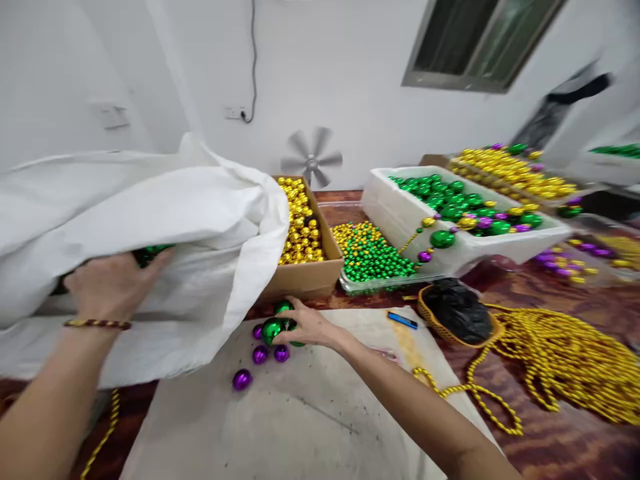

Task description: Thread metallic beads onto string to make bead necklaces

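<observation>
My left hand [111, 283], with a beaded bracelet at the wrist, reaches into the opening of a big white woven sack [200, 220]. Its thumb is stretched out beside a shiny green ball [150, 255], while the other fingers are hidden inside. On a pale cloth [310, 407], my right hand [305, 325] curls its fingers around a few shiny green balls [272, 331], partly covering them. Several smaller purple balls, one purple ball [242, 380] being nearest to me, lie loose just left of that hand.
Behind stand a cardboard box [300, 272] of gold beads, a clear tray [375, 285] of small green and gold beads, and a white foam box [500, 247] of green balls. At right are a basket [433, 323] with a black bag, gold bead strands [565, 360] and a blue cutter [403, 321].
</observation>
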A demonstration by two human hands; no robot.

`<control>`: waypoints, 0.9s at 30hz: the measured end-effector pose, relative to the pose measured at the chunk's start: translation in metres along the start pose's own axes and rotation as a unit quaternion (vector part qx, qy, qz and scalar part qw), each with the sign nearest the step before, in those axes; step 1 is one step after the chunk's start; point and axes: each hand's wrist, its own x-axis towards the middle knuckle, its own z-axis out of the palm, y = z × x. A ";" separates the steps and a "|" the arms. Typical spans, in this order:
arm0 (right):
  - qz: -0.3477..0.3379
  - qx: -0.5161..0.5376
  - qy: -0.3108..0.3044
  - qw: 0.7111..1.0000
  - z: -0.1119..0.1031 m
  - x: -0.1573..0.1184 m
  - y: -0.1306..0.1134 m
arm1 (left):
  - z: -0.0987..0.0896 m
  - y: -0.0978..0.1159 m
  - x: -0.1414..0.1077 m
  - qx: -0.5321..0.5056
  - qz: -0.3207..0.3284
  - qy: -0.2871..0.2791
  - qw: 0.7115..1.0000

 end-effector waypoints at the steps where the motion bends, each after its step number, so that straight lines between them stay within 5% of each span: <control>1: 0.001 -0.005 0.005 1.000 0.006 0.004 0.000 | -0.010 -0.011 -0.014 0.017 0.007 0.016 1.000; 5: 0.001 -0.029 -0.007 1.000 0.017 0.010 -0.002 | -0.026 -0.009 -0.109 -0.064 0.148 0.063 0.985; 7: -0.008 -0.045 -0.011 0.999 0.020 0.009 -0.002 | -0.018 0.007 -0.162 -0.151 0.215 -0.043 0.964; 10: -0.029 -0.071 0.001 0.997 0.026 0.006 0.000 | 0.007 0.023 -0.214 -0.194 0.143 -0.181 0.954; 17: -0.017 -0.122 0.030 0.992 0.037 -0.001 -0.001 | 0.050 0.012 -0.201 -0.107 -0.079 -0.232 0.964; 27: 0.012 -0.198 0.062 0.978 0.034 0.005 -0.019 | 0.077 0.006 -0.202 0.019 -0.019 -0.282 0.959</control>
